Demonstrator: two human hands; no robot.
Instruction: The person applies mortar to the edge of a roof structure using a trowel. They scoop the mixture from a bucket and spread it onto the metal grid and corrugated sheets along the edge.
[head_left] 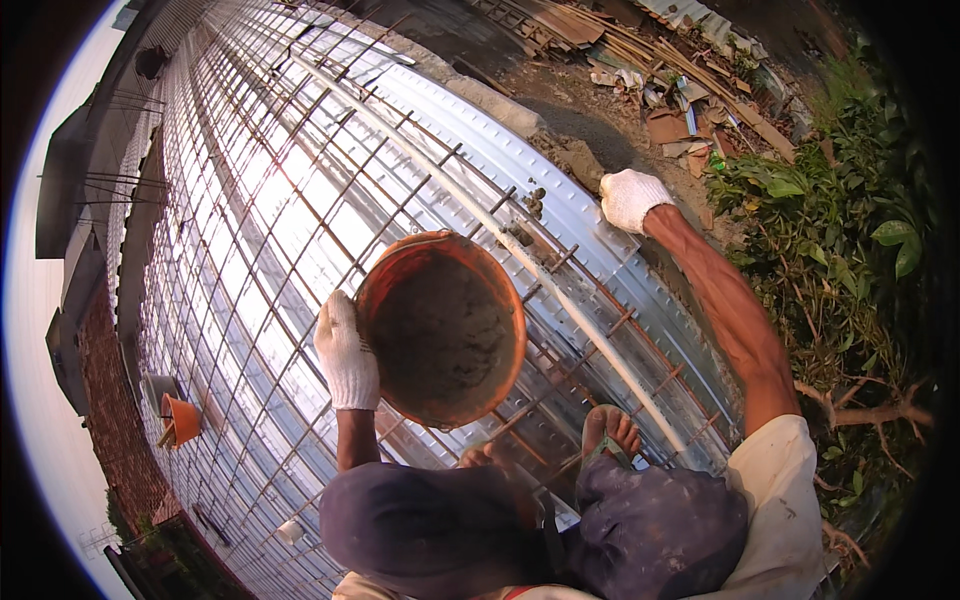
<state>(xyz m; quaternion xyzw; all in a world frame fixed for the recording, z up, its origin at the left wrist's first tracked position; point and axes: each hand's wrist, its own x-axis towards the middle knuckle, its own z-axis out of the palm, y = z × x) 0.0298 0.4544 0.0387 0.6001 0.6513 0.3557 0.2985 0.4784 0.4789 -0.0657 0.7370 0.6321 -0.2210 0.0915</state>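
Observation:
My left hand [340,348], in a white knit glove, grips the left rim of an orange bucket [440,330] holding wet grey cement mix. The bucket is over a rebar grid [310,225] laid on shiny corrugated metal decking [215,260]. My right hand [628,200], also gloved, is closed at the outer edge of the decking; what its fingers hold, if anything, is hidden. Small lumps of wet mix [533,205] lie on the bars near it. A long pale pipe [590,335] runs along the grid beside the bucket.
My sandalled foot [610,435] is on the decking's right part. Beyond that edge are dirt, scrap boards [680,85] and dense plants [800,250]. Another orange bucket [182,420] and a small pale object [290,532] are at the left. Rebar rods stick out at the upper left.

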